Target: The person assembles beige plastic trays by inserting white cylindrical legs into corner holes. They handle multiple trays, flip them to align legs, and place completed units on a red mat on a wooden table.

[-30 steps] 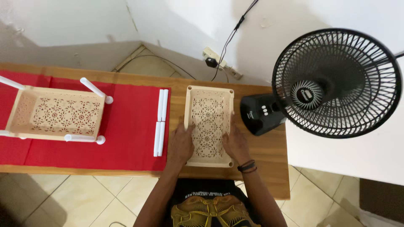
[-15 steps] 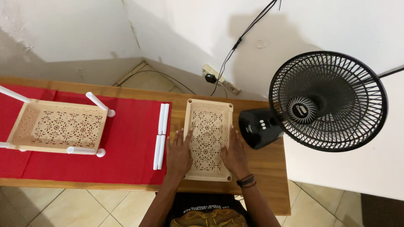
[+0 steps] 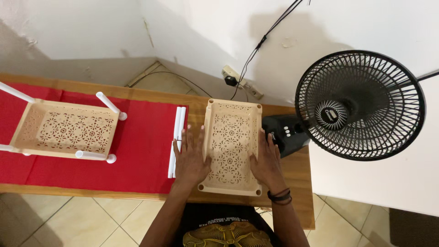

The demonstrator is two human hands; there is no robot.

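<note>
Both hands lie flat and spread, the left hand [image 3: 191, 158] and right hand [image 3: 266, 161] pressing the sides of the beige tray [image 3: 231, 146] on the tabletop [image 3: 292, 174]. The tray may slide against the fan base [image 3: 283, 133] just beside it

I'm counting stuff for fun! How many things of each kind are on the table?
Beige lattice trays: 2, one between the left hand and right hand, one with white legs on the red cloth
Loose white tubes: 4
Red cloth: 1
Black fan: 1
Total: 8
</note>
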